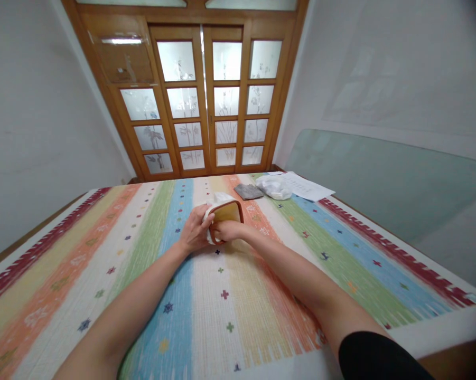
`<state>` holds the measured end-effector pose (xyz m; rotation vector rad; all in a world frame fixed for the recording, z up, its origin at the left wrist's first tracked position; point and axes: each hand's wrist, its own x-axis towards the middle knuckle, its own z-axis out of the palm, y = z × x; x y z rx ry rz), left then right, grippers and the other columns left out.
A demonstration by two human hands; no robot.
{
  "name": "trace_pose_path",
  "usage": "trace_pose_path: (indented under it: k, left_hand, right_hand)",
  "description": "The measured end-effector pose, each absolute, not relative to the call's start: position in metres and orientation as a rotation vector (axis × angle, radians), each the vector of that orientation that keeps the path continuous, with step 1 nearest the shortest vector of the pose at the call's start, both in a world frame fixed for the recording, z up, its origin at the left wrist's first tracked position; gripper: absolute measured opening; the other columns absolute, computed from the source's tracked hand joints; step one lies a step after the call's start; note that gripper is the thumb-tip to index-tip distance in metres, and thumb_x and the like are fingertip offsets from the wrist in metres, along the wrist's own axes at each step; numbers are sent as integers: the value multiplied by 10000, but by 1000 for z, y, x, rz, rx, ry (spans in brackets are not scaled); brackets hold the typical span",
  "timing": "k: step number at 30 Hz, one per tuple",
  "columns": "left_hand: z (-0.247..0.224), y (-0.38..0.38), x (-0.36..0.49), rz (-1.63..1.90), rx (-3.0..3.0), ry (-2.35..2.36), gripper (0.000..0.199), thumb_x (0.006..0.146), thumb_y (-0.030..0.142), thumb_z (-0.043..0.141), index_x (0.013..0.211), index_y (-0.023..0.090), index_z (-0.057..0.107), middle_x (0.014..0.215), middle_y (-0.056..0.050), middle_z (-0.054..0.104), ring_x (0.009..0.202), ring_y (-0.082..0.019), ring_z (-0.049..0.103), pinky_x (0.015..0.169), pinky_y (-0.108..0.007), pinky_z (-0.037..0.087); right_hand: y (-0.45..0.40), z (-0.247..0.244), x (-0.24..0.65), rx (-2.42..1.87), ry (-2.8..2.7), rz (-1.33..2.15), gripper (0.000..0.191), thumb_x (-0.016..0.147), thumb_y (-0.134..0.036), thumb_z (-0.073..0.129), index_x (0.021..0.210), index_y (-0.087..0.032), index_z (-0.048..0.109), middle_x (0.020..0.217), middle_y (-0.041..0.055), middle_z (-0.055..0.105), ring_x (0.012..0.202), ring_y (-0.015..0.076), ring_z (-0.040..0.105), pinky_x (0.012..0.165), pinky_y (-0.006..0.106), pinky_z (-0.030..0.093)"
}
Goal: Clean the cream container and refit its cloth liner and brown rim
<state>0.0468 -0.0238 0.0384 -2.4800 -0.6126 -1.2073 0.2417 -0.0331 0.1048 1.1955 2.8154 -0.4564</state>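
In the head view, a box-shaped holder with a brown-edged opening and a yellow inside is tipped so that its mouth faces me. My left hand grips its left side, thumb near the rim and fingers around the outer wall. Through the opening reaches my right hand; its fingers are hidden inside, so what they touch cannot be seen. White, crumpled-looking material shows at the holder's far upper side. The striped cloth lies beneath both forearms.
Beyond the holder lie a folded grey cloth, a crumpled white plastic bag and printed paper sheets. A pale green panel stands along the right wall. Wooden doors with frosted panes rise behind the table.
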Motion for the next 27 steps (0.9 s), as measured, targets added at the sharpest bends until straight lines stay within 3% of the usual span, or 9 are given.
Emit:
trace_pose_path:
  k: [5, 11, 14, 17, 19, 24, 27]
  left_hand:
    - [32, -16, 41, -1255, -2479, -794, 1295, 763, 454, 857, 1676, 316, -50, 1646, -212, 339, 1510, -410, 402, 1168, -618, 449]
    - [25, -10, 30, -1296, -2467, -999, 1169, 850, 494, 752, 1687, 246, -26, 1688, -202, 306, 1529, -404, 386, 1197, -604, 432]
    - [25, -9, 30, -1327, -2476, -1108, 1033, 894, 468, 706, 1686, 254, 79, 1694, -172, 310, 1544, -376, 370, 1227, -590, 402]
    - [24, -7, 30, -1312, -2492, -1206, 908, 918, 419, 688, 1665, 262, 197, 1677, -155, 344, 1536, -352, 390, 1240, -572, 395]
    - [23, -5, 30, -1314, -2471, -1265, 859, 931, 410, 673, 1652, 248, 234, 1662, -164, 364, 1527, -353, 401, 1243, -581, 385]
    - [19, -5, 30, -1300, -2465, -1326, 826, 913, 411, 685, 1614, 214, 295, 1621, -185, 408, 1506, -361, 416, 1233, -586, 387]
    - [17, -7, 35, -1303, -2527, -1275, 945, 852, 418, 747, 1624, 195, 250, 1632, -204, 371, 1518, -380, 387, 1227, -593, 386]
  right_hand:
    - [-30, 105, 242, 1207, 2907, -544, 322, 1040, -231, 459, 1059, -129, 764, 1125, 136, 777, 939, 215, 706, 838, 286, 480]
    - [-40, 129, 254, 1108, 3020, -689, 440, 1094, -404, 374, 1030, -169, 740, 1059, 93, 777, 914, 206, 697, 837, 295, 482]
    - [-48, 137, 261, 1058, 3041, -547, 362, 1031, -474, 531, 1169, -193, 713, 1106, 96, 774, 954, 231, 705, 820, 298, 488]
    - [-48, 128, 260, 1237, 2968, -244, 368, 975, -318, 612, 1322, -202, 651, 1160, 135, 769, 994, 273, 723, 810, 320, 499]
    - [-43, 117, 255, 1360, 2926, -151, 348, 967, -205, 562, 1298, -195, 669, 1155, 147, 773, 987, 277, 736, 812, 328, 506]
    - [-29, 104, 245, 1640, 3063, -386, 358, 976, -152, 489, 1280, -143, 677, 1234, 157, 753, 1101, 283, 716, 909, 330, 518]
    - [-32, 108, 238, 1724, 3103, -623, 385, 982, -130, 462, 1328, -103, 630, 1296, 177, 721, 1175, 282, 682, 989, 348, 504]
